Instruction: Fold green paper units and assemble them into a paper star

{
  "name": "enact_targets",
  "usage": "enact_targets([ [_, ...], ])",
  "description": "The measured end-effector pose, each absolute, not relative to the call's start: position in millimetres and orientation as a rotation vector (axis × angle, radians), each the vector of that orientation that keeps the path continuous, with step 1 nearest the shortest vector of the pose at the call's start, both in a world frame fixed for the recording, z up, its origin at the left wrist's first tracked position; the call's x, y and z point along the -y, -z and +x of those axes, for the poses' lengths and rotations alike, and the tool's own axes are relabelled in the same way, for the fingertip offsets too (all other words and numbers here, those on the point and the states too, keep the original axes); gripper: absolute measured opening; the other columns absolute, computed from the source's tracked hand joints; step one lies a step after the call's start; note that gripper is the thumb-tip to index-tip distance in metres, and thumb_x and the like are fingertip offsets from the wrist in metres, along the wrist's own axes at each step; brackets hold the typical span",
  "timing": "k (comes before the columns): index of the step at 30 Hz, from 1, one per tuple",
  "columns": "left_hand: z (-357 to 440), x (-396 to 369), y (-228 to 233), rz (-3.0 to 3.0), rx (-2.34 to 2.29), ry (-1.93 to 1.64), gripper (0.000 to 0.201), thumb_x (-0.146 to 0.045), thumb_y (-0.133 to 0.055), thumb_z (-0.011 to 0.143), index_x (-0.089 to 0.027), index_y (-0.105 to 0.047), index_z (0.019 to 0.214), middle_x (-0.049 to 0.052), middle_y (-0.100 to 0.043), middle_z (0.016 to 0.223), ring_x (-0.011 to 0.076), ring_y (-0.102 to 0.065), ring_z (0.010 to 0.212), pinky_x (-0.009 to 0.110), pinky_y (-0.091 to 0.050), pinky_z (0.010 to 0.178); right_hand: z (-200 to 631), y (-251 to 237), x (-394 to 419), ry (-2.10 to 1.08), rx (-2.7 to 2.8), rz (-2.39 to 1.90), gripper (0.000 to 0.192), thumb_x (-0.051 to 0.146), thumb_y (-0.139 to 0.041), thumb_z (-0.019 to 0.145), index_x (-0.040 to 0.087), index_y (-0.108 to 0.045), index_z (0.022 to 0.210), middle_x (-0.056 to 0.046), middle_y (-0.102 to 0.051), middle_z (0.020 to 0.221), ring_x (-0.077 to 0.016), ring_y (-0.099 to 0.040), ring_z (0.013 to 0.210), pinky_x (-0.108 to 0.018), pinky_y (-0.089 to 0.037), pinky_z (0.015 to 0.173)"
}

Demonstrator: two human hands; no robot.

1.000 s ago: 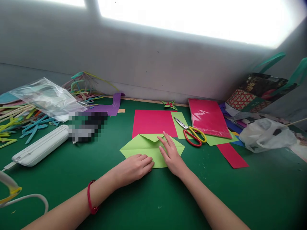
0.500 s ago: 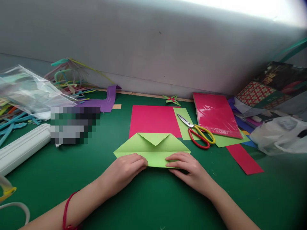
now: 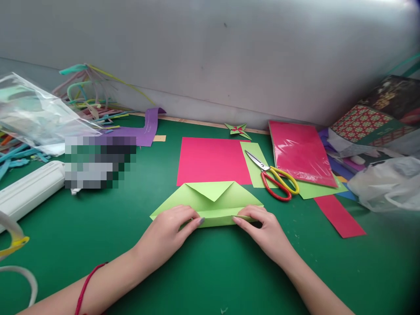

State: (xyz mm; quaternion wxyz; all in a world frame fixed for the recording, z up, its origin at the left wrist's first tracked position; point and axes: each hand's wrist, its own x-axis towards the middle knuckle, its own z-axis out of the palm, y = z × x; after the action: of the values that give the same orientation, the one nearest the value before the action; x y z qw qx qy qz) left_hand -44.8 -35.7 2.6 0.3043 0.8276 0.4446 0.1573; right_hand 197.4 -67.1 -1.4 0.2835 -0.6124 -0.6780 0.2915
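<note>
Green fold (image 3: 210, 199) (pinched), scissors (image 3: 275, 177), red sheet (image 3: 211, 159) behind

A dark green counter (image 3: 213, 271) fills the lower part of the view, its surface matte with a few pale specks. Along its far edge runs a thin strip of light wood (image 3: 203, 124). Behind that rises a plain grey wall (image 3: 210, 57), smooth and unmarked but for some tiny dark spots. Bright light washes the wall's upper right corner to near white.
</note>
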Motion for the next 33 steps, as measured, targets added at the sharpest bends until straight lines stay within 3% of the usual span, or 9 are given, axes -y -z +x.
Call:
enact_targets([
  [6,-43,36,-3,2.147,-1.253,-0.397,0.026,-0.032,-0.035,0.089,-0.020,-0.051,0.073,0.000,-0.054,0.078,0.0140,-0.052,0.070,0.024,-0.042,0.061,195,3,68,-0.780,1.802,-1.650,0.024,0.042,-0.054,0.079,0.022,-0.059,0.067,-0.001,-0.064,0.075,-0.0172,-0.057,0.075,-0.031,-0.042,0.076],
  [11,-40,37,0,2.147,-1.328,-0.382,0.025,-0.035,-0.035,0.089,-0.020,-0.046,0.071,-0.001,-0.050,0.074,0.0144,-0.050,0.067,0.025,-0.039,0.057,195,8,68,-0.797,1.640,-1.709,0.020,0.042,-0.058,0.075,0.023,-0.059,0.080,-0.001,-0.064,0.084,-0.0178,-0.057,0.084,-0.029,-0.044,0.078],
  [15,-38,36,0,2.166,-1.367,-0.383,0.024,-0.036,-0.036,0.089,-0.020,-0.045,0.072,-0.001,-0.051,0.073,0.0148,-0.050,0.067,0.026,-0.037,0.056,194,10,68,-0.826,1.579,-1.720,0.021,0.043,-0.057,0.076,0.022,-0.058,0.080,-0.002,-0.064,0.083,-0.0184,-0.058,0.083,-0.030,-0.045,0.077],
  [20,-40,30,-1,2.211,-1.368,-0.431,0.024,-0.037,-0.038,0.088,-0.021,-0.047,0.074,-0.002,-0.054,0.072,0.0148,-0.051,0.069,0.027,-0.037,0.060,191,8,70,-0.819,1.574,-1.779,0.021,0.044,-0.057,0.075,0.024,-0.060,0.082,-0.001,-0.064,0.083,-0.0182,-0.058,0.083,-0.030,-0.045,0.076],
  [25,-44,25,-2,2.222,-1.138,-0.404,0.016,-0.034,-0.050,0.083,-0.024,-0.054,0.094,-0.001,-0.059,0.088,0.0160,-0.053,0.085,0.027,-0.040,0.072,194,7,72,-0.833,1.636,-1.762,0.019,0.043,-0.058,0.075,0.026,-0.063,0.080,0.000,-0.065,0.083,-0.0182,-0.058,0.084,-0.029,-0.045,0.075],
  [33,-48,29,-5,2.285,-1.012,-0.269,0.012,-0.029,-0.050,0.083,-0.021,-0.058,0.078,0.000,-0.056,0.080,0.0151,-0.050,0.080,0.026,-0.038,0.069,196,2,71,-0.856,1.928,-1.615,0.016,0.037,-0.059,0.077,0.026,-0.065,0.067,0.002,-0.063,0.081,-0.0165,-0.057,0.083,-0.033,-0.034,0.083],
])
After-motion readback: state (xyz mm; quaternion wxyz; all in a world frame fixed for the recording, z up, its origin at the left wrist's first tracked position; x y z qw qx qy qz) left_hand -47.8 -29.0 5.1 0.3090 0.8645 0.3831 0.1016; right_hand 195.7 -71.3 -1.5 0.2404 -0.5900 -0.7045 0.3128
